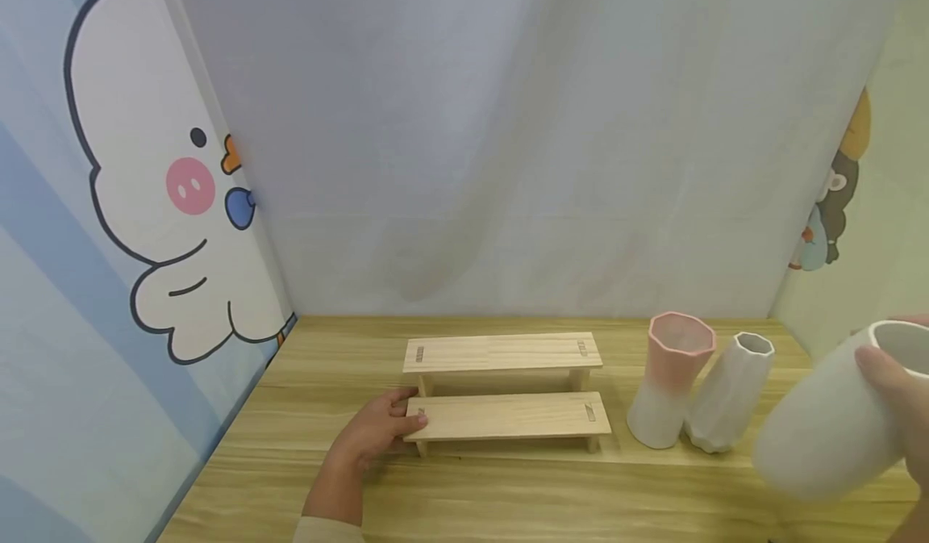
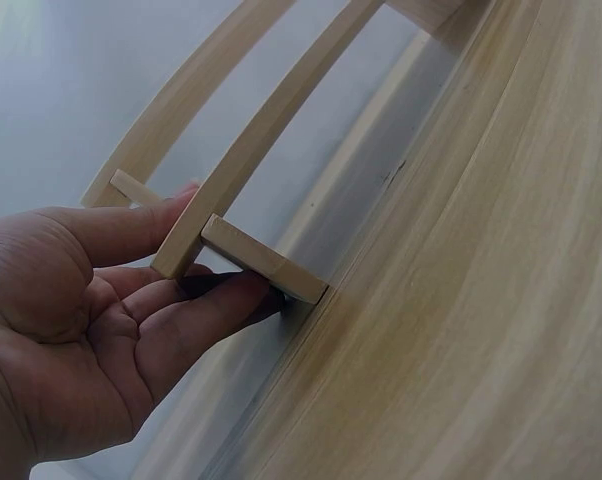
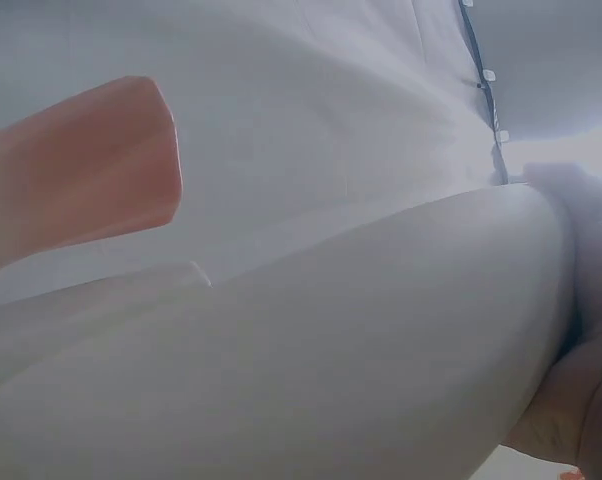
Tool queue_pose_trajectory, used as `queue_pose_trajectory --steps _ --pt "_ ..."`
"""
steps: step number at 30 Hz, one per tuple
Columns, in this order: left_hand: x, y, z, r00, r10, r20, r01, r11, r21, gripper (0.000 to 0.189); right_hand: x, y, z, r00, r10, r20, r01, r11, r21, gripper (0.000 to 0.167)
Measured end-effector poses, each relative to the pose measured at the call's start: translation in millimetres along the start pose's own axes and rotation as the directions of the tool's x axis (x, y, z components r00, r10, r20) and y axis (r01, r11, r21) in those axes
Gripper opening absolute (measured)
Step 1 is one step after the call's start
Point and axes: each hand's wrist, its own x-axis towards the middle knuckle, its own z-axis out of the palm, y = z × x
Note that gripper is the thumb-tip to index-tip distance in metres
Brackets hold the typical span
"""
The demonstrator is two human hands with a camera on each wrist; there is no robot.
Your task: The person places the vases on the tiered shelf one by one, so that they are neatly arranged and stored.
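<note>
A two-step wooden display stand (image 1: 508, 416) rests on the table. My left hand (image 1: 379, 432) grips the left end of its lower step, thumb on top. From the left wrist view, the fingers of that hand (image 2: 131, 320) curl by the step's leg (image 2: 266, 262). At the far right, my right hand (image 1: 907, 410) holds a smooth white vase (image 1: 827, 426) near its rim, tilted and off the table. This vase (image 3: 311, 350) fills much of the right wrist view and hides most of the hand.
Right of the stand, a pink-and-white vase (image 1: 671, 378) stands upright. Beside it a white faceted vase (image 1: 729, 394) leans to the right. A grey-white curtain (image 1: 493, 139) hangs behind the wood-grain table (image 1: 290, 414), with a cartoon-printed cloth (image 1: 138, 123) at left.
</note>
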Motion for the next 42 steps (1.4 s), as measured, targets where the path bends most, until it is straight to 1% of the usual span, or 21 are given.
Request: queue_pose_trajectory --steps 1,2,3,6,7,9,10,14,17,18,19,21,22,24,26,28,31,33,35,39,42 --pt "-0.2 0.1 0.0 1.000 -0.001 -0.003 0.001 1.000 0.001 0.079 -2.4 -3 2 1.000 0.003 -0.009 -0.002 0.997 0.074 0.042" --pt "-0.2 0.0 0.0 1.000 -0.001 -0.009 0.001 1.000 0.003 0.079 -4.9 -5 5 1.000 0.001 -0.015 0.001 0.988 0.153 0.042" --pt "-0.3 -0.1 0.1 1.000 -0.002 -0.014 0.002 1.000 0.007 0.079 -7.4 -8 7 1.000 -0.010 -0.027 0.015 0.978 0.210 0.041" --pt "-0.6 -0.4 0.5 1.000 -0.004 -0.024 0.004 1.000 0.003 0.077 -15.2 -15 12 0.998 -0.050 -0.032 0.058 0.929 0.366 0.038" --pt "-0.6 -0.4 0.8 1.000 -0.006 -0.026 0.006 1.000 0.000 0.077 -17.6 -16 14 0.997 -0.070 -0.030 0.076 0.917 0.392 0.038" --pt "-0.1 -1.0 1.0 1.000 -0.005 -0.023 0.005 1.000 -0.008 0.077 -21.9 -19 18 0.994 -0.105 -0.032 0.109 0.907 0.406 0.037" --pt "0.1 -1.0 1.1 1.000 -0.007 -0.021 0.006 1.000 -0.014 0.077 -23.8 -20 19 0.992 -0.121 -0.019 0.117 0.893 0.435 0.037" --pt "1.2 -1.2 0.5 1.000 -0.005 -0.009 0.005 1.000 -0.023 0.077 -28.9 -21 24 0.979 -0.193 0.063 0.133 0.843 0.521 0.038" --pt "0.6 -1.0 0.8 1.000 -0.001 -0.009 0.001 1.000 -0.021 0.076 -32.4 -22 28 0.964 -0.240 0.119 0.132 0.813 0.567 0.038" --pt "0.5 -0.8 1.0 1.000 0.000 -0.010 0.000 1.000 -0.017 0.076 -34.0 -23 29 0.961 -0.245 0.129 0.128 0.808 0.575 0.038" --pt "0.4 -0.8 1.3 1.000 0.001 -0.011 -0.001 1.000 -0.016 0.076 -35.9 -25 31 0.959 -0.249 0.139 0.126 0.808 0.576 0.038" --pt "-0.5 -0.6 1.8 1.000 0.001 -0.016 -0.002 1.000 -0.016 0.076 -39.9 -28 33 0.956 -0.245 0.162 0.115 0.820 0.561 0.039" --pt "-0.5 -0.9 1.8 1.000 0.001 -0.018 -0.002 1.000 -0.013 0.076 -42.0 -29 34 0.954 -0.241 0.175 0.113 0.836 0.537 0.039" --pt "-0.6 -1.2 1.8 1.000 0.002 -0.016 -0.002 1.000 -0.016 0.076 -45.4 -30 36 0.951 -0.235 0.202 0.121 0.882 0.456 0.040" --pt "-0.9 -1.3 2.0 1.000 -0.002 -0.019 0.001 1.000 -0.020 0.075 -47.8 -31 39 0.945 -0.243 0.219 0.160 0.928 0.337 0.041" --pt "-1.4 -1.0 2.1 1.000 -0.003 -0.021 0.003 1.000 -0.016 0.075 -49.8 -31 42 0.940 -0.250 0.233 0.199 0.955 0.222 0.042" --pt "-1.7 -0.5 2.1 0.999 -0.010 -0.032 0.009 1.000 -0.008 0.074 -52.6 -31 49 0.931 -0.257 0.259 0.225 0.963 0.148 0.042" --pt "-1.6 -0.3 1.9 1.000 -0.013 -0.024 0.013 1.000 -0.005 0.074 -54.8 -31 54 0.921 -0.257 0.293 0.219 0.963 0.158 0.043" --pt "-0.9 -0.5 2.0 1.000 -0.015 -0.021 0.014 1.000 -0.012 0.074 -57.5 -32 59 0.912 -0.256 0.322 0.201 0.960 0.195 0.043" --pt "-0.8 0.1 1.9 1.000 -0.011 -0.010 0.011 1.000 -0.011 0.074 -62.8 -33 70 0.896 -0.272 0.352 0.192 0.950 0.246 0.042" --pt "-1.6 0.1 1.5 1.000 -0.005 -0.014 0.005 1.000 -0.007 0.074 -66.1 -33 76 0.884 -0.286 0.370 0.210 0.950 0.232 0.043"
